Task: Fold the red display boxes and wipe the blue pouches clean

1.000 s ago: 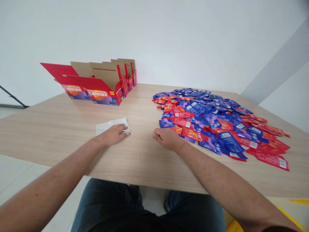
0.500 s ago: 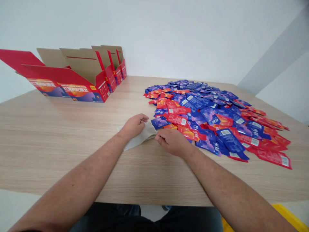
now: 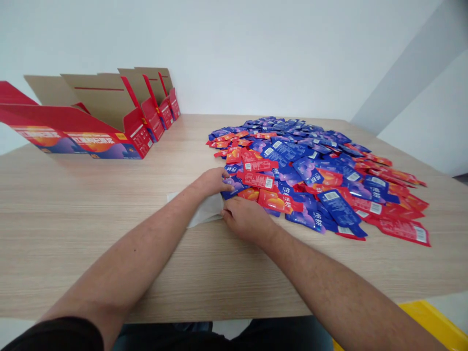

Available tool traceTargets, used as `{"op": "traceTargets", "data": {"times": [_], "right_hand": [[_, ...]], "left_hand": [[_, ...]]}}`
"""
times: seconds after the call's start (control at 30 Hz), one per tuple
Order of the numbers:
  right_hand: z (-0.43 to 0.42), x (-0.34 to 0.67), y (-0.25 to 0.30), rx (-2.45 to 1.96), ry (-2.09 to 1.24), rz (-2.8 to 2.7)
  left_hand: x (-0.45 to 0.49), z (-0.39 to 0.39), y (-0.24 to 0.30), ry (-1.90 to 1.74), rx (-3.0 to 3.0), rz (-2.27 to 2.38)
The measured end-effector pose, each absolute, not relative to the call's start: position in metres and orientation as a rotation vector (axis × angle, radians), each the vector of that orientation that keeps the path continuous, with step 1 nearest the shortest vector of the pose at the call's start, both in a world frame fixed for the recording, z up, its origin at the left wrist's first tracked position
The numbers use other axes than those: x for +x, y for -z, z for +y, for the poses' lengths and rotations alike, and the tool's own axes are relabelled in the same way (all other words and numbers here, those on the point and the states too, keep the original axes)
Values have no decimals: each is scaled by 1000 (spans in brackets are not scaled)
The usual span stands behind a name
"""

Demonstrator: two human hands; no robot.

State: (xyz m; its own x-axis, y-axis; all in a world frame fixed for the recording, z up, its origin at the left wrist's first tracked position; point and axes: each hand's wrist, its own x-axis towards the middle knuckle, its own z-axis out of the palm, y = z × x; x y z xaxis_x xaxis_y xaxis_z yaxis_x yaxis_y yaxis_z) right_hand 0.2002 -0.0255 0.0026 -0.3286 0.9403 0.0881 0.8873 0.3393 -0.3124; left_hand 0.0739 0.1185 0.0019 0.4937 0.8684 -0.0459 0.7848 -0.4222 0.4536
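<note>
A thin whitish bag (image 3: 206, 210) lies flat on the table, partly covered by my left forearm. My left hand (image 3: 214, 182) reaches past its right end, thumb and fingers closed around the left end of a blue pouch (image 3: 234, 189) at the edge of the pile. Close by, my right hand (image 3: 246, 218) is curled with its fingertips pinched at the right edge of the bag. The fingertips of both hands are partly hidden. Red pouches (image 3: 281, 201) with orange print lie just beyond my right hand.
A broad heap of blue and red pouches (image 3: 288, 151) spreads over the right half of the table (image 3: 91, 214). Several open red cardboard boxes (image 3: 109, 141) stand at the back left, flaps raised. Something yellow (image 3: 431, 321) shows below the table at the lower right.
My left hand has moved right, off the bag and onto the blue pouch. My right hand stays at the bag's edge. The whole view has shifted slightly to the right.
</note>
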Motion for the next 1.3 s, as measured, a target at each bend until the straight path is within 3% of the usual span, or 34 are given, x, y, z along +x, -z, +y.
{"op": "traceTargets", "data": {"times": [0.3, 0.5, 0.73, 1.13, 1.3], "right_hand": [[-31, 195, 0, -1751, -322, -2128], [-32, 187, 8, -1687, -416, -2202], [-31, 182, 11, -1688, -396, -2305], [-20, 201, 21, -1470, -458, -2319], [-27, 217, 6, -1535, -268, -2193]], "left_hand": [[55, 111, -15, -623, 2006, 1358], [18, 97, -21, -974, 1370, 1322], [-30, 63, -30, -958, 530, 894], [-42, 57, -9, -920, 574, 545], [-42, 51, -13, -905, 587, 508]]}}
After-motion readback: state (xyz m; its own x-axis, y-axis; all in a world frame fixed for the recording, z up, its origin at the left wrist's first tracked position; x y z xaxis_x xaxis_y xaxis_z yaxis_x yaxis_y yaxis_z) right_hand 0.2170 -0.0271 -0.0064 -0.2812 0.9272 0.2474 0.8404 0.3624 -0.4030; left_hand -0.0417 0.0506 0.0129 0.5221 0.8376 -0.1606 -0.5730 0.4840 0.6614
